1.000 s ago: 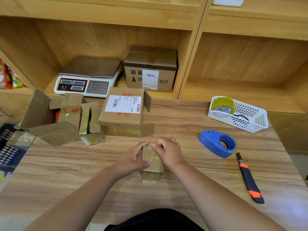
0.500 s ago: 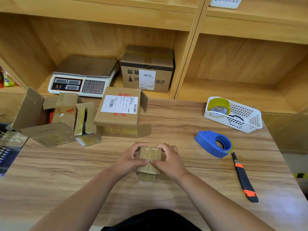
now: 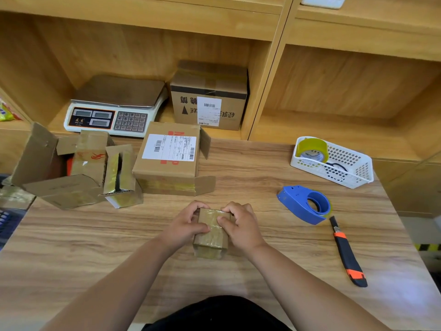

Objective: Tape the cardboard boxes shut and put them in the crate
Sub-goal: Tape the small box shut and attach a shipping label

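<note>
A small tape-covered cardboard box stands on the wooden table in front of me. My left hand grips its left side and my right hand grips its right side, both thumbs pressing on the top. A labelled box with open side flaps sits behind it. Further left lie a narrow taped box and open cardboard boxes. A blue tape dispenser rests to the right. The edge of a dark blue crate shows at far left.
An orange-black utility knife lies right of the dispenser. A white basket holds a yellow tape roll. On the shelf behind stand a weighing scale and a sealed carton.
Both hands shifted on the small box from covering its far end to gripping its sides with thumbs on top. The box stayed in place; the camera tilted slightly.
</note>
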A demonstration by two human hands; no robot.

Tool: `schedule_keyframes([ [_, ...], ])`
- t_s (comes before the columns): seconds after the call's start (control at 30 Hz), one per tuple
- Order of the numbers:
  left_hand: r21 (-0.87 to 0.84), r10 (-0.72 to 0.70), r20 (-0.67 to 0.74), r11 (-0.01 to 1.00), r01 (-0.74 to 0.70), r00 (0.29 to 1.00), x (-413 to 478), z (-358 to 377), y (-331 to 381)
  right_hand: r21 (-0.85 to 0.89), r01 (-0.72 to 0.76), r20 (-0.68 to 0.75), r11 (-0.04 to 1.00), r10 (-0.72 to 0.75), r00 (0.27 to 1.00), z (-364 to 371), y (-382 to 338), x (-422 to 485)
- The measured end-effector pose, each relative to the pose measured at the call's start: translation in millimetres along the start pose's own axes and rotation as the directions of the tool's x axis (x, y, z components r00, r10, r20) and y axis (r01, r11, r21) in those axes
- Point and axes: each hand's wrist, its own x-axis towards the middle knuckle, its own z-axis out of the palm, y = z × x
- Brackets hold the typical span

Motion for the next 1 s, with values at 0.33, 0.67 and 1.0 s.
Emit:
schedule_keyframes([
  [0.33,0.223,0.134,-0.171,0.970,-0.094,0.976,14.3,5.2,-14.2,-0.112,-0.012,-0.047,0.994,0.006,0.999,2.4,-1.7,4.0],
  [0.67,0.381,0.245,-0.374,0.920,-0.092,0.894,26.4,12.5,-25.7,-0.226,-0.133,0.000,0.965,0.136,0.991,5.8,-3.9,12.2],
  [1.0,0.484,0.269,-0.380,0.873,-0.058,0.885,23.3,16.5,-21.2,-0.236,-0.114,-0.056,0.965,0.104,0.993,4.7,-5.0,2.4],
])
